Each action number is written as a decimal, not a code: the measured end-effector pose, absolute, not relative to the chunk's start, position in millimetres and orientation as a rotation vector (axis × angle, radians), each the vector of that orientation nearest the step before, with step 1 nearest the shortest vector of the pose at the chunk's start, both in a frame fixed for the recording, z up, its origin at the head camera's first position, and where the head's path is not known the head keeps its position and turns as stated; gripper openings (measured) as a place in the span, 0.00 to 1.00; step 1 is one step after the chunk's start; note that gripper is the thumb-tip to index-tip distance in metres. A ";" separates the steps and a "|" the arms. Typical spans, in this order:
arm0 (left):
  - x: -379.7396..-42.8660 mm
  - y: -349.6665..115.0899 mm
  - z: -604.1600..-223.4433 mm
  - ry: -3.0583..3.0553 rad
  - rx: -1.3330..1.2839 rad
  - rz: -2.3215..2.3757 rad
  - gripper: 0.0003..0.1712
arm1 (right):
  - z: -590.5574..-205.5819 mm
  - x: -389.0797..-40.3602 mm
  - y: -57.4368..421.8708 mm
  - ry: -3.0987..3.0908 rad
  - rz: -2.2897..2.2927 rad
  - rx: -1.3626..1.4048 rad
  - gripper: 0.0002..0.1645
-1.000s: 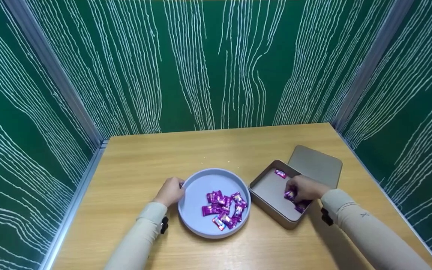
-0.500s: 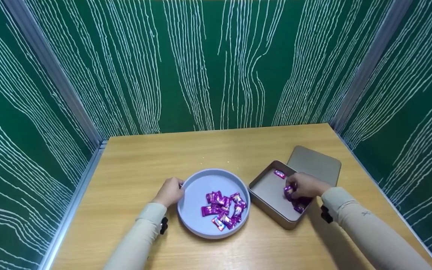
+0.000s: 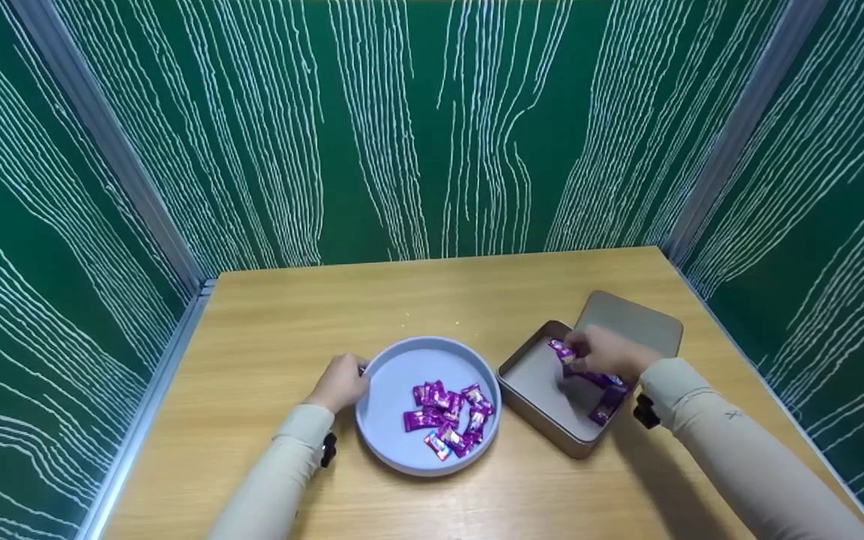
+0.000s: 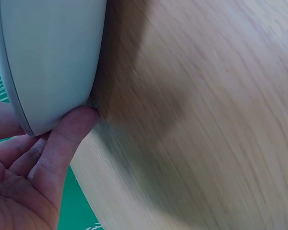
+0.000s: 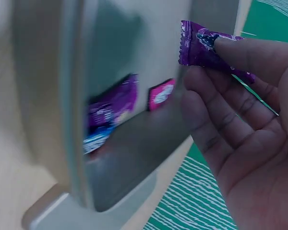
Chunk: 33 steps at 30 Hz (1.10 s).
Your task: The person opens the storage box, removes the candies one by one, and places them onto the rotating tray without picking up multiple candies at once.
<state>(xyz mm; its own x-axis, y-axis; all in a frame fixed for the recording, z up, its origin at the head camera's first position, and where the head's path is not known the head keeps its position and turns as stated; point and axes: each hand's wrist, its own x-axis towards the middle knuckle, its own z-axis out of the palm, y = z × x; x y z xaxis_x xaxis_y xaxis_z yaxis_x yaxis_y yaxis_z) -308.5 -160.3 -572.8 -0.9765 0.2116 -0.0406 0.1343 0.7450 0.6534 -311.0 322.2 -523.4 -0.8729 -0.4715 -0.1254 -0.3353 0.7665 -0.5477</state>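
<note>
My left hand (image 3: 340,384) grips the rim of a round pale-blue tray (image 3: 387,382); its thumb (image 4: 69,127) presses the outer wall in the left wrist view. Several purple wrapped candies (image 3: 439,401) lie in that tray, along with a red, white and blue one (image 3: 437,445). Over the open square tin (image 3: 533,382), my right hand (image 3: 608,352) pinches a purple wrapped candy (image 5: 201,48) between thumb and fingers. Inside the tin, more purple candies (image 3: 607,406) lie by the near right wall, and a pink-looking candy (image 5: 161,94) shows in the right wrist view.
The tin's lid (image 3: 631,322) lies flat behind the tin, partly covered by the right arm. Small crumbs dot the wooden table (image 3: 312,307) beyond the tray. Green panels (image 3: 372,135) with white streaks enclose the table's back and sides.
My right hand has moved a little toward the far side of the tin, uncovering more of the candies at its near right wall. The left hand and tray stay in place.
</note>
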 end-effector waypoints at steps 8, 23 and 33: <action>-310.6 -160.1 -573.1 2.826 0.277 1.046 0.17 | -507.6 -315.2 310.7 2.718 -0.845 -0.602 0.05; -310.7 -162.1 -576.9 2.846 0.306 1.043 0.16 | -491.8 -316.3 268.0 2.728 -0.891 -0.691 0.06; -311.8 -161.8 -577.0 2.822 0.298 1.063 0.17 | -494.3 -313.2 229.9 2.676 -0.878 -0.762 0.07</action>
<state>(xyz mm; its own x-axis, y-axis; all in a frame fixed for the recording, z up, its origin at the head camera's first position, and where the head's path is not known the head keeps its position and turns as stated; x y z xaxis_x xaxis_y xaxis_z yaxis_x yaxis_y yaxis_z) -311.8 -161.8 -577.0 -0.9745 0.2217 -0.0347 0.1438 0.7354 0.6622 -313.2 229.9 -494.3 -0.8403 -0.5399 -0.0487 -0.4060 0.6864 -0.6033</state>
